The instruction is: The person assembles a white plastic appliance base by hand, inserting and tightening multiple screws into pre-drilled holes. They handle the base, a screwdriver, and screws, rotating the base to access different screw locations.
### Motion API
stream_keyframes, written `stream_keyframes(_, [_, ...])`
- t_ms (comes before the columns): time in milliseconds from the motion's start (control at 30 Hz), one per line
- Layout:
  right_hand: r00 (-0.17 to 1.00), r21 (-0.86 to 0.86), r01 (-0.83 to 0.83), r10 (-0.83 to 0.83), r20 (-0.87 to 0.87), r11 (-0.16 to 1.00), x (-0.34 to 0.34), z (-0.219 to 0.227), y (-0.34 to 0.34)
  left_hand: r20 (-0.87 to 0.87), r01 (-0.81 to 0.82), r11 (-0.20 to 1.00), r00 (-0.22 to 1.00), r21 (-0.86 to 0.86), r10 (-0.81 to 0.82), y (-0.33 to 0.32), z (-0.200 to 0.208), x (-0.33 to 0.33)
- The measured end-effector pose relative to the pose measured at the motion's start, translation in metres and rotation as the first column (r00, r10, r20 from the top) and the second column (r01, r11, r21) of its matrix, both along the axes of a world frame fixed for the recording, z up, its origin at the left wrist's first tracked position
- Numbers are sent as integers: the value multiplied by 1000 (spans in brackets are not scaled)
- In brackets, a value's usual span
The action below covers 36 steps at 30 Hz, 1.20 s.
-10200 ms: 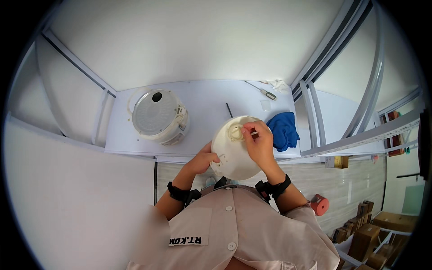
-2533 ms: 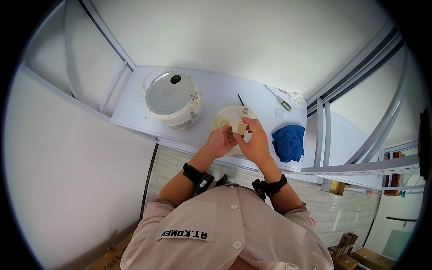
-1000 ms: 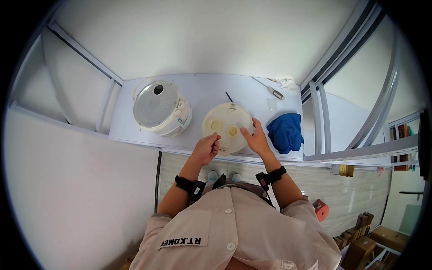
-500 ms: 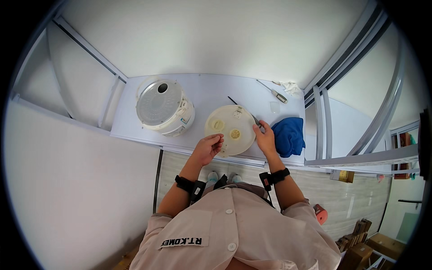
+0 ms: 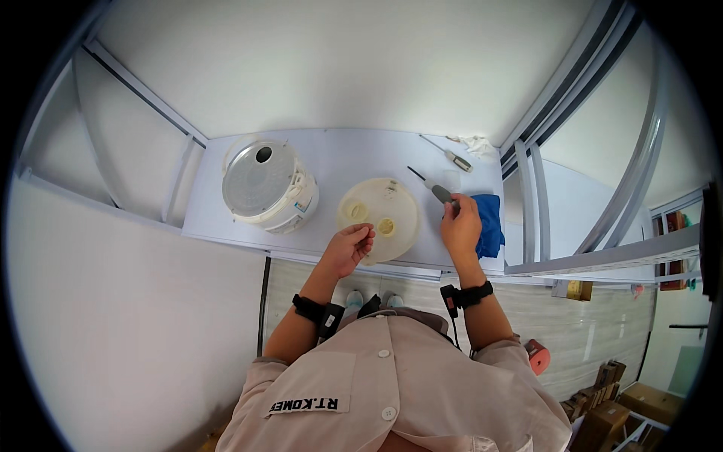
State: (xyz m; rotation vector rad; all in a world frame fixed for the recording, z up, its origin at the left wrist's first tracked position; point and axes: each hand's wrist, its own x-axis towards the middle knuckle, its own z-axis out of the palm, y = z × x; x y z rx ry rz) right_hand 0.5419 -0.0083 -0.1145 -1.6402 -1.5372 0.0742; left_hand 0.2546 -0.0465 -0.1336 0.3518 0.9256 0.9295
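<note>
Cream plastic, round and flat, the disc lies on the white worktop close to its near edge, roughly midway along it. Its face is smooth, with two small raised rings side by side and a small fitting near its far rim.

The right hand is at the disc's right side, near the worktop's right end, its fingers closed around the grey handle of a screwdriver. The tool's long axis runs at a slant: the handle sits low in the hand and the thin dark shaft points up and to the left, away from the person, toward the back of the worktop. The tip hangs just past the disc's far right rim; whether it touches the worktop cannot be told.

The left hand sits at the disc's near left rim with its fingers curled in toward the thumb. It may pinch something small, but that is too tiny to tell.

A rumpled blue cloth lies just right of the right hand. A white rice cooker, round with a hole in its shiny lid, stands at the left end. A second screwdriver and a crumpled white rag lie at the far right corner.
</note>
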Motion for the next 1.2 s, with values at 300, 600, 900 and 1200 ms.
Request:
stream_keyframes(300, [972, 102, -71, 92, -218, 992, 3, 50, -13, 46, -30, 998, 999, 58, 28, -1, 5, 2])
stream_keyframes(600, [825, 278, -299, 394, -406, 913, -4, 99, -39, 272, -123, 990, 957, 67, 100, -3, -2, -1])
stream_keyframes(900, [816, 298, -344, 440, -375, 891, -19, 101, -49, 376, -147, 982, 922, 115, 94, -10, -1, -1])
stream_keyframes(1200, [787, 274, -363, 450, -422, 891, -25, 98, -52, 341, -145, 983, 935, 108, 101, -11, 4, 1])
